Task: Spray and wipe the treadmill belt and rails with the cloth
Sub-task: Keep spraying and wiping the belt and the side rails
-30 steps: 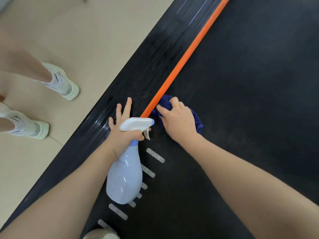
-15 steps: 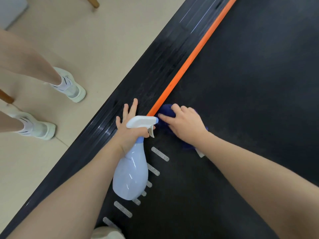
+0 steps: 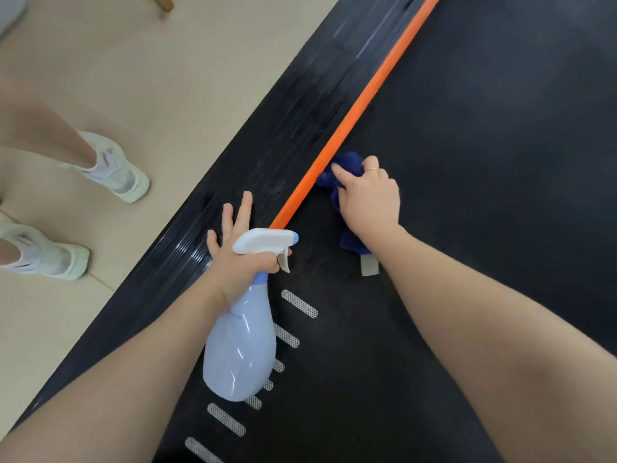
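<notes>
The black treadmill belt [image 3: 484,195] fills the right side, edged by an orange strip [image 3: 350,123] and a ribbed black side rail [image 3: 283,135]. My right hand [image 3: 370,198] presses a dark blue cloth [image 3: 347,165] onto the belt right against the orange strip, fingers curled over it; a white tag of the cloth shows by my wrist. My left hand [image 3: 240,252] grips the neck of a pale blue spray bottle [image 3: 242,349] with a white trigger head, while three of its fingers lie stretched out on the side rail.
Another person's legs in white sneakers [image 3: 115,172] stand on the beige floor [image 3: 167,78] left of the treadmill. White dashed marks [image 3: 298,304] run along the belt near the bottle. A wooden furniture leg [image 3: 163,1] shows at the top.
My right hand with the cloth has slid forward along the orange strip, and the cloth's tail now trails out behind the hand. The left hand and bottle have kept their place on the rail.
</notes>
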`<state>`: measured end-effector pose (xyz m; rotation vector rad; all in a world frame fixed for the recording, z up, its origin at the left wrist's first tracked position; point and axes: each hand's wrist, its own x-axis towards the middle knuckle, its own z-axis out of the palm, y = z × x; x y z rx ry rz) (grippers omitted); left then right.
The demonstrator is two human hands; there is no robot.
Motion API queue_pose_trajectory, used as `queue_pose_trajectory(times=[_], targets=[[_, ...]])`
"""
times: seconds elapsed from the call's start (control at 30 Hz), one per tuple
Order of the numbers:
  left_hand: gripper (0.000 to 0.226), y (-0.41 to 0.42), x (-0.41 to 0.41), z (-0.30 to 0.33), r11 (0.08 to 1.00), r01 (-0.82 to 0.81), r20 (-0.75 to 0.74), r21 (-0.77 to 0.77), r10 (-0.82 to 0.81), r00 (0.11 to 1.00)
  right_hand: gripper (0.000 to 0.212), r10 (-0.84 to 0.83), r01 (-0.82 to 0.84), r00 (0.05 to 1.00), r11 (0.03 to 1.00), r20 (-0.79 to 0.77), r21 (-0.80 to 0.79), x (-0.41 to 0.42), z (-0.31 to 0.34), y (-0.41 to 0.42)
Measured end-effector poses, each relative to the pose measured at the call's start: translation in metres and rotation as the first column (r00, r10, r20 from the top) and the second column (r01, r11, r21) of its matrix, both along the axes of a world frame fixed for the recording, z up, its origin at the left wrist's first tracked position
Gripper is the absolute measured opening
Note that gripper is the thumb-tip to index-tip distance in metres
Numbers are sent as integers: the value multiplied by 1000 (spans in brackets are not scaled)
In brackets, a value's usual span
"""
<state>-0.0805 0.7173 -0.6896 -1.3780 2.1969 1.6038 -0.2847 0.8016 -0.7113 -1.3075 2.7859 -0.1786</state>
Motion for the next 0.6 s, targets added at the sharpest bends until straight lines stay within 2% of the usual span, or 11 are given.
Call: queue_pose_trajectory(times=[0.03, 0.07, 0.13, 0.2, 0.27, 0.33, 0.37, 0.43, 0.53, 0.57, 0.6], targets=[[118, 1, -1, 0, 1000, -3, 10, -5, 3, 1000, 37, -11, 12, 999, 1000, 36, -13, 5, -1, 2], [118, 2, -1, 2, 1000, -8, 19, -14, 8, 1000, 37, 53, -50, 997, 997, 55, -57, 14, -1, 6], [122, 4, -1, 4, 1000, -15, -3, -13, 15, 1000, 40, 250, -243, 966, 964, 57, -112, 28, -1, 21], [125, 5, -1, 5, 1000, -25, -17, -16, 24, 1000, 41, 384, -381, 923, 919, 9, -98, 14, -2, 21], [125, 4, 0, 4, 1000, -20, -15, -24, 19, 1000, 34, 309, -309, 951, 948, -12, -79, -10, 6, 4], [125, 3, 0, 4, 1000, -8, -17, -24, 8, 1000, 35, 67, -66, 998, 997, 22, -32, -19, 5, -9], [125, 3, -1, 5, 1000, -1, -17, -26, 1, 1000, 37, 20, -18, 999, 999, 43, -34, -15, 2, -7], [126, 3, -1, 7, 999, 9, -22, -32, -10, 1000, 37, 99, -91, 992, 990, 73, -104, 5, -2, 13], [125, 3, 0, 7, 1000, 7, -23, -27, -8, 1000, 39, 399, -385, 914, 912, 79, -142, 17, -3, 58], [125, 3, 0, 7, 1000, 4, -22, -24, -5, 1000, 42, 424, -410, 901, 901, 87, -143, 8, -3, 59], [125, 3, 0, 7, 1000, 1, -20, -20, -1, 1000, 41, 379, -364, 921, 920, 92, -145, -2, -1, 54]])
